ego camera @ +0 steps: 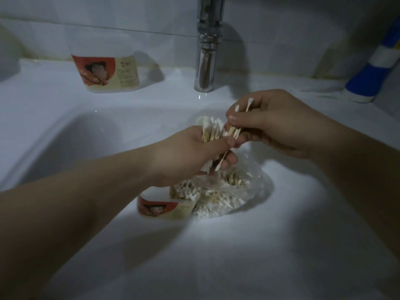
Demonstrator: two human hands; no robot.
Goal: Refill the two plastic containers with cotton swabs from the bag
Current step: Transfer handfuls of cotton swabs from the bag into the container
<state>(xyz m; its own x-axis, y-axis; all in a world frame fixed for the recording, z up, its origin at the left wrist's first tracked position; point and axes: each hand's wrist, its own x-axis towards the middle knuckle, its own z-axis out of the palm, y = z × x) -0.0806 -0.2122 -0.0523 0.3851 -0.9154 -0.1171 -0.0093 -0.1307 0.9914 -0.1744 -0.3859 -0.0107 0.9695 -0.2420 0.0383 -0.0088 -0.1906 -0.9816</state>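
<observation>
My left hand [190, 154] grips a bundle of cotton swabs [211, 129] with wooden sticks, held upright above the bag. My right hand [266, 124] pinches a few more swabs [242, 109] right beside that bundle. Below them a clear plastic bag [229, 195] full of swabs lies in the white sink. A plastic container [166, 205] with a red and cream label stands against the bag's left side, holding swabs. A second container [106, 72] with the same label stands on the sink's back ledge at the left.
A chrome tap [206, 53] rises behind the hands at the middle of the sink [86, 131]. A blue and white striped object [372, 72] leans at the right back corner. White tiles line the wall behind.
</observation>
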